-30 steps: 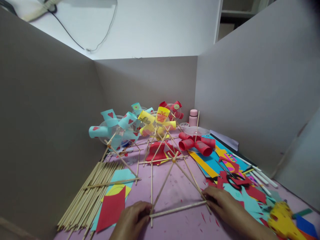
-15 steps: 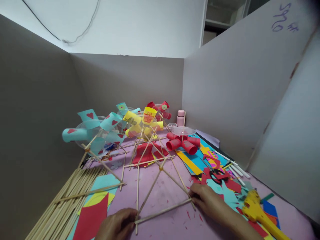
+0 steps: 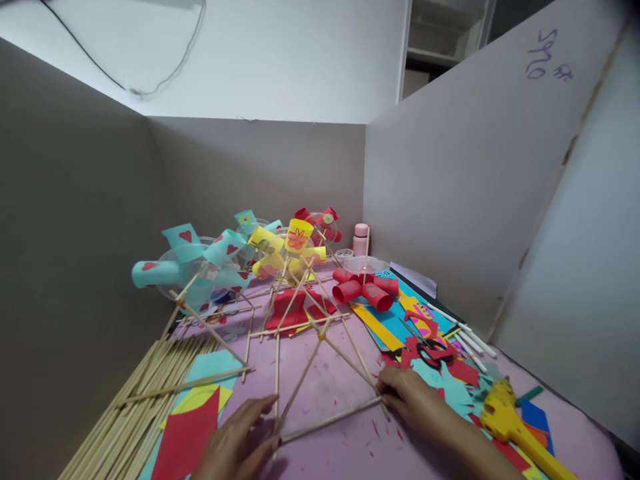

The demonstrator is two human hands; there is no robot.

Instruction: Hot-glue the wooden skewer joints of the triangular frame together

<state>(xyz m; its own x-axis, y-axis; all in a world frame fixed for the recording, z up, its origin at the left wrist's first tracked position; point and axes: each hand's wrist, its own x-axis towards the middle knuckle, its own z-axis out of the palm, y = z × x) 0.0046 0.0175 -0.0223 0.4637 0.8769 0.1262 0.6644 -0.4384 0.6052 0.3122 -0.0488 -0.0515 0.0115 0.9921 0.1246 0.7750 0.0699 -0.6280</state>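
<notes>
A frame of thin wooden sticks [image 3: 304, 385] stands in front of me, its sticks meeting at an orange-brown blob [image 3: 322, 336] near the top. At its lower right corner, my right hand [image 3: 413, 400] pinches the joint where the front crosspiece [image 3: 333, 421] meets a slanting stick. My left hand [image 3: 240, 433] is at the lower left corner with thumb and fingers spread; the thumb tip is at the joint, and I cannot tell whether it touches. Behind the frame, a pinwheel of yellow paper tubes [image 3: 267, 240] rises, and a light-blue one with red hearts [image 3: 156, 274] stands to the left.
Loose wooden sticks [image 3: 135, 407] lie at left beside coloured paper sheets [image 3: 186, 433]. A yellow glue gun [image 3: 505, 413], black scissors [image 3: 435, 353] and paper scraps are at right. Red paper tubes under a clear disc [image 3: 379, 297] and a pink bottle [image 3: 361, 240] sit farther back. Grey partitions [image 3: 260, 167] surround the table.
My left hand has loosened its pinch on the lower left corner, its fingers spreading apart and upward. My right hand keeps its grip. The view has shifted slightly.
</notes>
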